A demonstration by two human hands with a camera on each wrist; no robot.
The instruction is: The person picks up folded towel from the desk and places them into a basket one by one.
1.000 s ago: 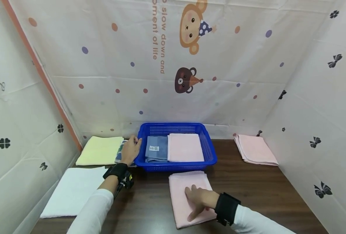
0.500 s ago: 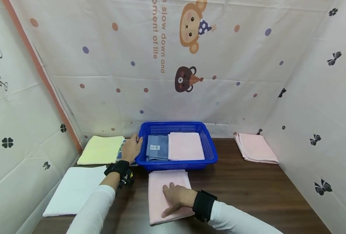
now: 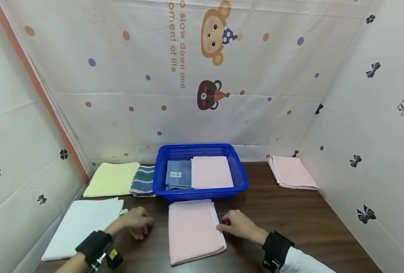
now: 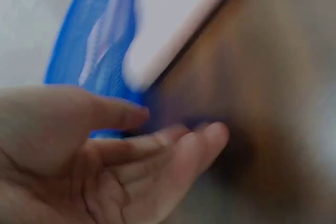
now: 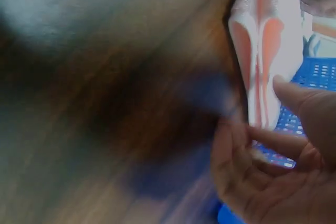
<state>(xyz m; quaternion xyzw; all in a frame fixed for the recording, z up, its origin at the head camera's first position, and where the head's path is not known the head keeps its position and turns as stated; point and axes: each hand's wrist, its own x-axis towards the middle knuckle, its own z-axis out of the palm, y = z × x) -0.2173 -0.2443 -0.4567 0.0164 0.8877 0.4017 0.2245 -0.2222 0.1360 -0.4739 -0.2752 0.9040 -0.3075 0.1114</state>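
A folded pink towel (image 3: 194, 233) lies on the dark wooden table in front of the blue basket (image 3: 202, 196). My right hand (image 3: 241, 227) is at its right edge, thumb and fingers bent loosely about the layered side. In the right wrist view the thumb (image 5: 294, 94) reaches the towel's edge, with a gap to the fingertips. My left hand (image 3: 136, 223) hovers left of the towel, fingers loosely curled and holding nothing; its wrist view is blurred. Inside the basket lie a folded blue cloth (image 3: 183, 168) with a white label and another pink towel (image 3: 213, 172).
Left of the basket are a striped cloth (image 3: 143, 181) and a yellow towel (image 3: 113, 178). A white towel (image 3: 82, 227) lies nearer, at the left. Folded pink cloths (image 3: 292, 172) sit at the back right. A printed curtain (image 3: 154, 94) encloses the table's back and sides.
The pink towel slid left under my right hand to before the basket; that hand then moved to its right edge. My left hand left the basket's rim and came down toward me.
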